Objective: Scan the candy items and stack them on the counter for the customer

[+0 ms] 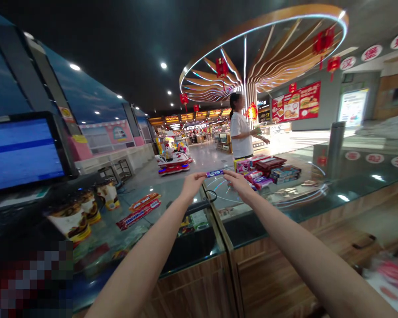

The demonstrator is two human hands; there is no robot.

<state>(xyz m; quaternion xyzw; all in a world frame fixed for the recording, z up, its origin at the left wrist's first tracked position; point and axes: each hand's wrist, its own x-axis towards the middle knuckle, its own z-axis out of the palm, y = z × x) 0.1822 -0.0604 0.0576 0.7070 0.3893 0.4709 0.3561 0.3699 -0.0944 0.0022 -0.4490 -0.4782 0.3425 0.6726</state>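
Both my arms stretch out over a glass-topped counter [199,240]. A small blue-purple wrapped candy pack [214,173] is held level between my hands, its printed side towards me. My left hand [193,183] pinches its left end; my right hand [236,181] pinches the right end. Just beyond my right hand lies a pile of packaged sweets, with purple packs [261,181], a pink-and-yellow box [242,166], dark red packs [270,163] and stacked blue-grey boxes [285,174]. Left of my left arm, a red candy pack [138,214] and an orange pack [145,201] rest on the glass.
Printed paper cups [108,195] stand at the left beside a monitor [23,152]. A black cable loop [212,195] lies near the counter joint. Beyond the counter is a person in a white shirt [241,134]. A grey post [336,138] rises at the right.
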